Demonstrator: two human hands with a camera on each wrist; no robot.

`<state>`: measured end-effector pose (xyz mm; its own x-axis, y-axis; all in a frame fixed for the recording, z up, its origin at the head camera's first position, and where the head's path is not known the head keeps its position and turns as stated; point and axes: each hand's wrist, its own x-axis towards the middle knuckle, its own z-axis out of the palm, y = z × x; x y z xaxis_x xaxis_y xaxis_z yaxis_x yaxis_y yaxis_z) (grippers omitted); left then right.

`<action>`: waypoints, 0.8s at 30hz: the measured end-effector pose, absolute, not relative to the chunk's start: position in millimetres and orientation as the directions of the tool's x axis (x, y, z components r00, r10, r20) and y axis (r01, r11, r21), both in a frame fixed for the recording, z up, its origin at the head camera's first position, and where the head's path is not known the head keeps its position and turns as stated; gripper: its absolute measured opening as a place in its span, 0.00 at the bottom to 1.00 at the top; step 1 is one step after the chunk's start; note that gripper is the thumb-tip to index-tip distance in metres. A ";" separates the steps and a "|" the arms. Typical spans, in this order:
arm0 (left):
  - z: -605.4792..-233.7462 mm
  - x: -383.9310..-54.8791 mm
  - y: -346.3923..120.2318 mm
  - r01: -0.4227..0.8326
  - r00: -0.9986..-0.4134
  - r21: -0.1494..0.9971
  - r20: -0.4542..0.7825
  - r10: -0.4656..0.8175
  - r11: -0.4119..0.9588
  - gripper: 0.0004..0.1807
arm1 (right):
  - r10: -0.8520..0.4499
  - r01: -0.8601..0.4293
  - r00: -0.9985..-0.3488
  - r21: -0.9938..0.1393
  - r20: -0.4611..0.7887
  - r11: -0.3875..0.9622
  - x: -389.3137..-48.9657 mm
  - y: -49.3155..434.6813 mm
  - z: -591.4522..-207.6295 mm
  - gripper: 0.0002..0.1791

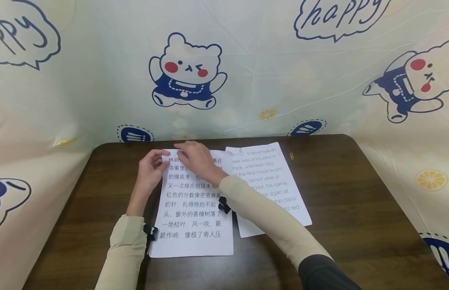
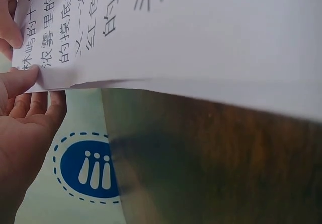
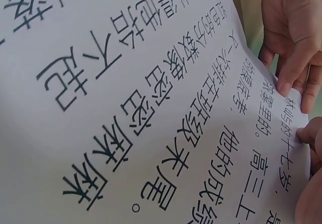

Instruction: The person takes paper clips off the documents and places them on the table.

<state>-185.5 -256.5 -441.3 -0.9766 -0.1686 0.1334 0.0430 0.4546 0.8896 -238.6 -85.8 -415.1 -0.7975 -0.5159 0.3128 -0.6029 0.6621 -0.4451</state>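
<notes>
paper [image 1: 192, 247] with chinese text lies on the counter [image 1: 83, 225], long axis front to back, left hand [image 1: 150, 173] fingers pinching its far left corner, right hand [image 1: 200, 159] just rightward, grip unclear.

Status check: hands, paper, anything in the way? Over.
Left hand pinches Chinese-text sheets at upper-left corner. Right hand at their top edge, grip unclear. English-text sheets alongside. Loose paper clip clear of both hands.
</notes>
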 end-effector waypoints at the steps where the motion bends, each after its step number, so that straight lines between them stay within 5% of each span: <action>1: -442.1 -185.7 -256.6 0.046 -0.977 0.891 0.135 -0.167 0.452 0.14 | -0.510 -0.595 -0.803 -0.457 0.309 0.661 -238.0 -85.7 -415.5 0.19; 24: -446.0 -185.5 -258.0 0.077 -0.974 0.883 0.166 -0.156 0.463 0.14 | -0.329 -0.440 -0.891 -0.771 0.312 0.461 -240.0 -83.4 -420.9 0.15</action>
<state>-185.5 -258.0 -446.0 -0.9736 -0.1561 0.1665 0.0768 0.4627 0.8832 -240.0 -83.4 -420.9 -0.8912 -0.3290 0.3122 -0.4401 0.4606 -0.7709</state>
